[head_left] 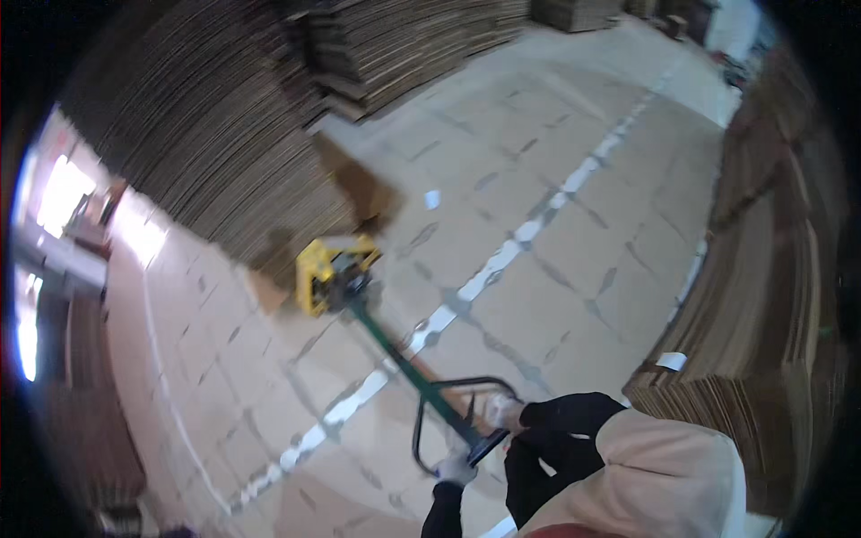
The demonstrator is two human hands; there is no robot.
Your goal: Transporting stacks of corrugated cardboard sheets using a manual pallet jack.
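A pallet jack [312, 276] with a yellow body stands at the foot of a tall stack of flat cardboard [206, 117]. Its long green handle [386, 341] slants down toward me and ends in a dark loop grip. My left hand [456, 468], in a pale glove, is closed on the near left part of that loop. On its right side, my right hand [505, 413], also gloved, is closed around the grip. Finger detail is slightly blurred. The jack's forks are hidden from view, on the side toward the stack.
More flat cardboard stacks [430, 40] stand at the back, and another long stack [744, 359] lines the right side. A worn white line [493, 266] crosses the tiled floor diagonally. A small white paper scrap [432, 199] lies beyond the jack. Bright windows show at far left.
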